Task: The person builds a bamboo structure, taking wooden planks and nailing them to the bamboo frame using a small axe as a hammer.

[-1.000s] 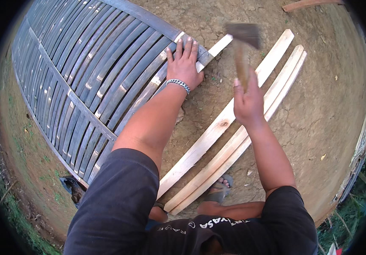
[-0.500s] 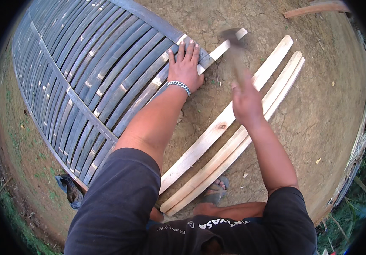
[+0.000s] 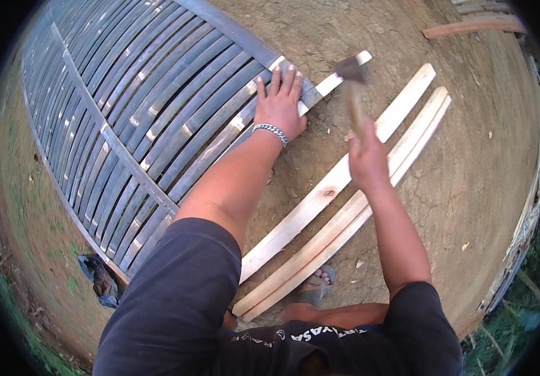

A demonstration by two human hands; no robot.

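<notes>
Overlapping, from this angle, a pale wooden strip (image 3: 329, 84) that is projected past the corner of a dark bamboo-slat panel (image 3: 238, 36), the head of what appears to be a hatchet (image 3: 351, 70) is held out by the right hand (image 3: 368, 160), whose fingers are wrapped around the handle. Compared with a second earlier, the head is seen smaller, apparently lower, and the strip's tip is now left visible beyond it. The tool is thus brought closer to the wood, though whether contact is made cannot be told. The panel's corner is covered by the left hand (image 3: 280, 113), laid palm down with fingers straight and slightly parted, apparently for steadiness. On the cracked earth (image 3: 445, 200) to the right, a knotted plank (image 3: 329, 191) is laid near two slimmer battens (image 3: 345, 213), themselves set closely together.
</notes>
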